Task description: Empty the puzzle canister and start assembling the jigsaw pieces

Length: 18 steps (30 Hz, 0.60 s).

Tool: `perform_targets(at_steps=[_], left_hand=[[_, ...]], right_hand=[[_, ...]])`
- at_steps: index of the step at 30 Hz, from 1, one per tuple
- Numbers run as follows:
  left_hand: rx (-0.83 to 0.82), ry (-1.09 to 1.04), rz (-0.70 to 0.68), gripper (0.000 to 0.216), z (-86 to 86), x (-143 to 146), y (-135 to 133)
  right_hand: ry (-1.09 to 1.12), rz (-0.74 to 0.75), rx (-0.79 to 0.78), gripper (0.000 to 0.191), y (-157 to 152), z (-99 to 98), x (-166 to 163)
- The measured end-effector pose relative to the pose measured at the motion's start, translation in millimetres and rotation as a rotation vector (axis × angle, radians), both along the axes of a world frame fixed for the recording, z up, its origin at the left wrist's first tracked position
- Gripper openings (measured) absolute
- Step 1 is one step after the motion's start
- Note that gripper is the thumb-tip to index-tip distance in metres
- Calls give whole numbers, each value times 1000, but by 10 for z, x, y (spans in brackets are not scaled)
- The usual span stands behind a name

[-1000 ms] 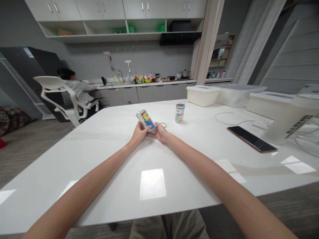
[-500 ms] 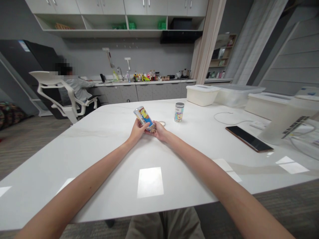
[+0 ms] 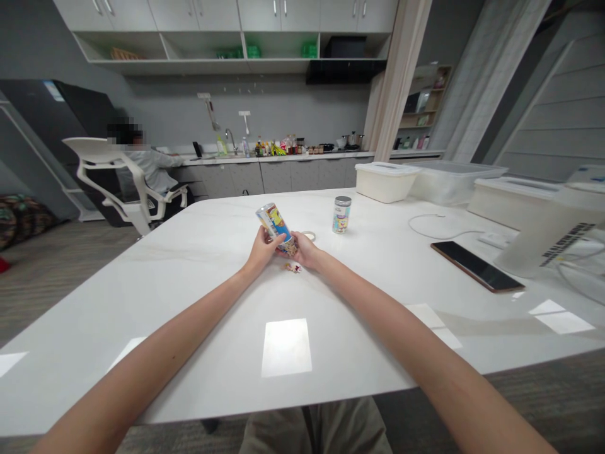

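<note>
1. Small pieces point(image 3: 292, 267) now lie on the table point(image 3: 198, 296) just below the hands, where the top was bare half a second ago. The can point(image 3: 275, 222) has hardly shifted from the middle of the frame.
2. The left hand point(image 3: 261, 250) is clenched round the can's side. The right hand point(image 3: 306, 250) cups the lower, open end with its fingers closed about it. The can is tilted, with its closed end up toward the upper left and its mouth down at the right palm, just above the table.
3. With the mouth down and only a palm under it, more pieces could slip past the fingers and scatter across the smooth top. A steeper tilt or a looser right hand would cause that.
4. A brownish mix of small bits shows at the can's mouth. The printed wall hides how much is left inside.
5. Just beyond the hands a loose lid point(image 3: 309, 236) lies flat. To its right a second jar point(image 3: 341, 215) stands upright with its lid on, and its label hides what it holds.
6. Farther right lie a dark phone point(image 3: 476, 266) and a white cable point(image 3: 425, 217), well apart from the spilled pieces.
7. Lidded white bins point(image 3: 385, 181) line the far right edge, and their contents cannot be seen. At the upper left another person point(image 3: 146, 167) sits in a white chair point(image 3: 106, 167) at the counter.
</note>
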State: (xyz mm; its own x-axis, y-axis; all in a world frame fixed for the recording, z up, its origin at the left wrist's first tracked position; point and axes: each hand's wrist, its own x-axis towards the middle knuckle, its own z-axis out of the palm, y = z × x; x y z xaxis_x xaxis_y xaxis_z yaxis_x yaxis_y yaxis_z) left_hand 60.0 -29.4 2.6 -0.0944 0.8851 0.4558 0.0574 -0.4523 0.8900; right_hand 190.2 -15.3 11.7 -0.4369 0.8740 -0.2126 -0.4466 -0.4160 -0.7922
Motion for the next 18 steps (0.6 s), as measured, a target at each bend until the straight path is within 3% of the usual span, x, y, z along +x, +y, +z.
perform_targets(at_steps=[18], left_hand=[[36, -54, -17, 43, 20, 18, -25]], right_hand=[[-40, 74, 39, 37, 44, -59, -20]])
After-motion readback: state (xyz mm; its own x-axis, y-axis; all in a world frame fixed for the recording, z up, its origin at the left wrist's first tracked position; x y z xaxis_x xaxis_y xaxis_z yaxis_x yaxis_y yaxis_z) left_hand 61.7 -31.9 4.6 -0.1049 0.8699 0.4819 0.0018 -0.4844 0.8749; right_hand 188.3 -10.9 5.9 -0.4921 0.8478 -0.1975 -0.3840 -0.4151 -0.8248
